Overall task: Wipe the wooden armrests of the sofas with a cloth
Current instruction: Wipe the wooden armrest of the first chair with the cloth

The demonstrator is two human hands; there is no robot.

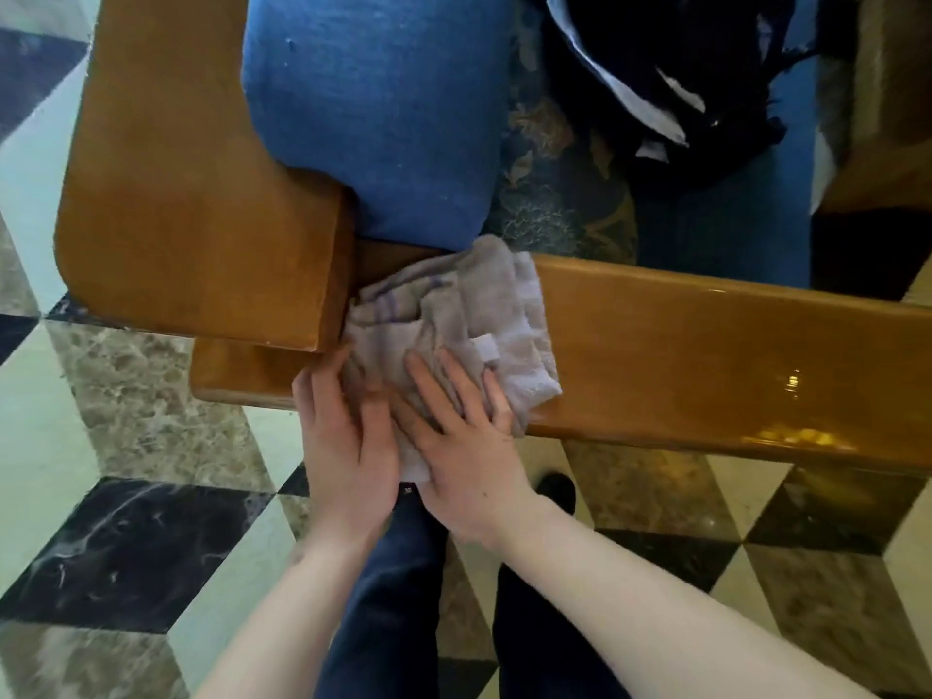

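Note:
A crumpled grey cloth [464, 315] lies on the glossy wooden armrest [706, 355] of a blue sofa, at the end where the armrest meets the wooden backrest frame [191, 194]. My left hand [348, 446] and my right hand [464, 456] press flat on the cloth's near edge, side by side, fingers spread over the fabric. The armrest shines wet to the right of the cloth.
A blue cushion [373, 108] sits behind the armrest, with a patterned seat [555, 194] and dark clothing [655, 83] on it. A second wooden piece [877, 158] stands at the right. Below is a marble floor [126, 547] in dark and pale tiles; my legs stand by the armrest.

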